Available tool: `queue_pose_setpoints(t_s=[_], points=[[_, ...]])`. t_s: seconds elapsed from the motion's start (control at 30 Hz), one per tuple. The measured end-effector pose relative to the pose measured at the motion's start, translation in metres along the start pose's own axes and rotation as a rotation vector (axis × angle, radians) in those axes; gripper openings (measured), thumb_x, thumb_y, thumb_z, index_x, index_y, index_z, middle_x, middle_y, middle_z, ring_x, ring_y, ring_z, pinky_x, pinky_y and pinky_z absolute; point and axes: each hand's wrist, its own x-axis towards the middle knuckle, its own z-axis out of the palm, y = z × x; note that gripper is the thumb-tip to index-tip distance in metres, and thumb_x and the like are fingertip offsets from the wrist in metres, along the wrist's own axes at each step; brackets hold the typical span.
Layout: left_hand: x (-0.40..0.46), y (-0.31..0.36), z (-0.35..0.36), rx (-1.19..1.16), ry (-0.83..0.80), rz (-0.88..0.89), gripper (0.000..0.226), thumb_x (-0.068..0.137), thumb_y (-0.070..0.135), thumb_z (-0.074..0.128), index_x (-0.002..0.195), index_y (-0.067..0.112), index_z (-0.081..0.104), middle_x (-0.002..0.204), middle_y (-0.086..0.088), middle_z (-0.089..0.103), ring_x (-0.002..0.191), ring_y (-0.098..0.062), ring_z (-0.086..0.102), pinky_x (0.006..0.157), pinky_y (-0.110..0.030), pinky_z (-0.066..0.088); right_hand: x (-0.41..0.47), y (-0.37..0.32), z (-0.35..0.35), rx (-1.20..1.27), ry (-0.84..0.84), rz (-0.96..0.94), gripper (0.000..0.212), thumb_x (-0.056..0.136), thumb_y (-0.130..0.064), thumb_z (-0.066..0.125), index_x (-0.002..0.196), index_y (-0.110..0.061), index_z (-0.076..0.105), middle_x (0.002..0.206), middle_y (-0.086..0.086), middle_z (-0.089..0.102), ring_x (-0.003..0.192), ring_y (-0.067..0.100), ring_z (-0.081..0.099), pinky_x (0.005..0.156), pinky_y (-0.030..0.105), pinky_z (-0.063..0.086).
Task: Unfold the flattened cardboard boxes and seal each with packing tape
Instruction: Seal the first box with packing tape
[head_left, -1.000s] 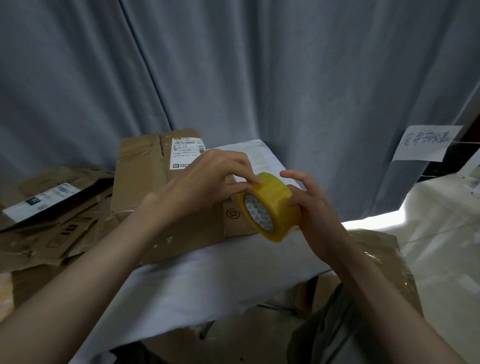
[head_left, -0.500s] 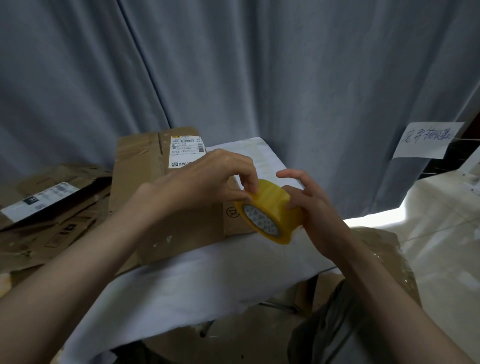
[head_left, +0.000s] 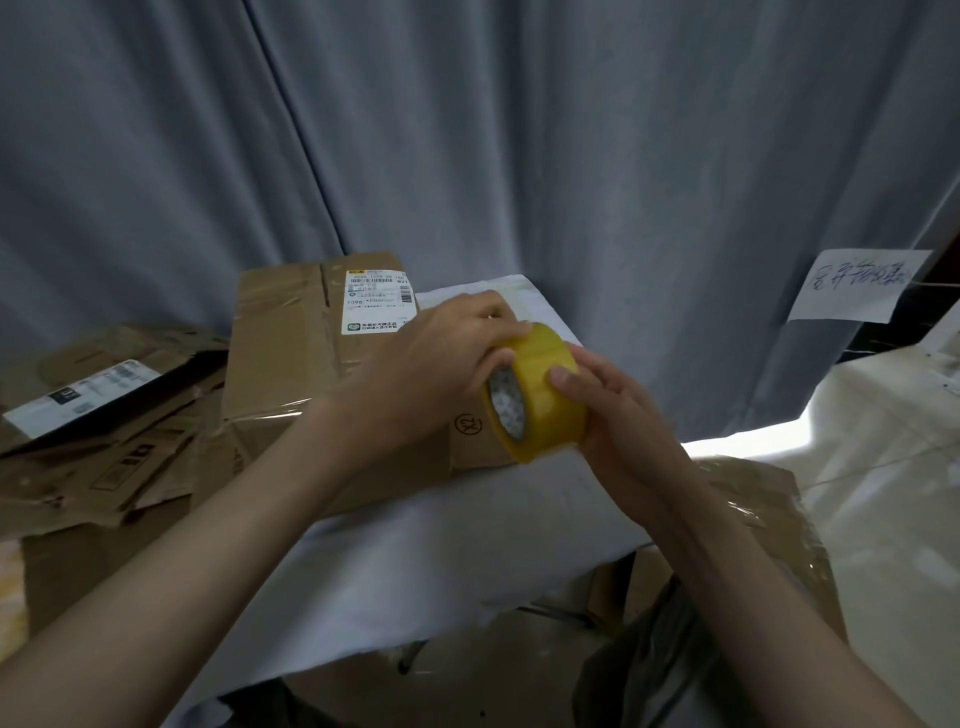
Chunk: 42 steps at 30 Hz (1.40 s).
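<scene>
both hands hold the yellow tape roll (head_left: 535, 391) up in the air above the desk's (head_left: 467, 545) white-covered right end. the right hand (head_left: 618, 415) cups it from the right, thumb pressed on the band; the left hand (head_left: 441, 364) curls its fingers over the top, thumb at the core's rim. just behind sits an unfolded cardboard box (head_left: 311, 364) with a shipping label, flattened boxes (head_left: 104, 415) heaped at the desk's left side. a grey curtain (head_left: 467, 130) closes off the far edge.

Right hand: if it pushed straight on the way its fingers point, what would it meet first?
The right hand already grips the yellow tape roll. Pointing up-left, it would likely next meet the left hand on the roll's far side; depth is uncertain.
</scene>
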Motion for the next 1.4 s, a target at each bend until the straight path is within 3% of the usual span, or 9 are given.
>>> queue_pose_setpoints(t_s=[0.1,0.23,0.4,0.53,0.67,0.87,1.07,1.27,1.4], points=[[-0.002,0.009,0.004,0.071,-0.004,-0.012,0.036,0.095,0.024,0.047,0.12,0.012,0.07,0.113,-0.007,0.064,0.102,-0.028,0.06,0.081,-0.044,0.052,-0.002,-0.004,0.003,-0.003,-0.046,0.038,0.036,0.097,-0.015,0.057,0.132,-0.007,0.059,0.123,0.013,0.069,0.116,0.03,0.065,0.101,0.042,0.052],[-0.004,0.012,0.01,0.125,0.022,-0.005,0.03,0.09,0.023,0.051,0.105,0.01,0.074,0.104,-0.007,0.065,0.093,-0.028,0.061,0.073,-0.046,0.054,-0.004,0.0,0.003,-0.009,-0.006,0.036,0.035,0.094,-0.011,0.058,0.129,-0.008,0.062,0.119,0.012,0.071,0.112,0.029,0.067,0.096,0.039,0.055],[-0.006,0.019,0.016,0.085,0.155,-0.093,0.028,0.087,0.021,0.051,0.094,0.007,0.074,0.093,-0.007,0.068,0.082,-0.027,0.063,0.067,-0.038,0.051,-0.003,0.011,0.006,0.02,0.104,0.034,0.044,0.089,-0.01,0.066,0.132,-0.008,0.06,0.116,0.013,0.072,0.115,0.033,0.064,0.103,0.046,0.05],[-0.001,0.027,0.025,0.138,0.179,-0.158,0.028,0.085,0.034,0.045,0.091,0.01,0.058,0.089,-0.006,0.056,0.075,-0.019,0.046,0.062,-0.032,0.036,-0.007,0.011,0.012,0.04,0.118,0.017,0.047,0.086,-0.011,0.067,0.132,-0.006,0.059,0.115,0.012,0.072,0.114,0.03,0.065,0.107,0.049,0.046],[0.0,0.028,0.033,0.17,0.222,-0.149,0.026,0.083,0.032,0.044,0.087,0.009,0.054,0.084,-0.006,0.05,0.071,-0.015,0.037,0.062,-0.029,0.027,-0.009,0.008,0.016,0.061,0.142,-0.005,0.042,0.09,-0.004,0.063,0.132,-0.005,0.059,0.11,0.008,0.075,0.11,0.026,0.068,0.106,0.047,0.048],[-0.001,0.028,0.035,0.154,0.265,-0.15,0.022,0.087,0.03,0.041,0.087,0.01,0.052,0.085,-0.006,0.049,0.07,-0.015,0.038,0.062,-0.028,0.026,-0.009,0.005,0.018,0.068,0.152,0.002,0.044,0.091,-0.006,0.063,0.134,-0.006,0.058,0.114,0.008,0.074,0.113,0.026,0.066,0.108,0.048,0.045],[-0.002,0.032,0.034,0.143,0.319,-0.135,0.026,0.092,0.029,0.041,0.093,0.007,0.054,0.089,-0.009,0.052,0.073,-0.018,0.046,0.062,-0.031,0.037,-0.01,0.001,0.018,0.084,0.131,-0.024,0.041,0.091,-0.003,0.061,0.132,-0.003,0.059,0.112,0.012,0.073,0.108,0.025,0.068,0.102,0.042,0.05],[-0.002,0.034,0.035,0.162,0.356,-0.128,0.022,0.09,0.027,0.043,0.089,0.007,0.053,0.085,-0.01,0.051,0.07,-0.019,0.043,0.062,-0.032,0.034,-0.013,0.0,0.019,0.113,0.131,-0.003,0.04,0.09,-0.004,0.062,0.13,-0.003,0.06,0.117,0.012,0.072,0.111,0.025,0.067,0.093,0.035,0.055],[-0.005,0.035,0.036,0.145,0.355,-0.138,0.021,0.089,0.027,0.044,0.088,0.007,0.052,0.085,-0.01,0.05,0.07,-0.018,0.042,0.064,-0.027,0.026,-0.015,0.002,0.021,0.107,0.167,-0.001,0.039,0.089,-0.005,0.064,0.128,-0.006,0.063,0.115,0.01,0.073,0.111,0.026,0.067,0.097,0.038,0.053]])
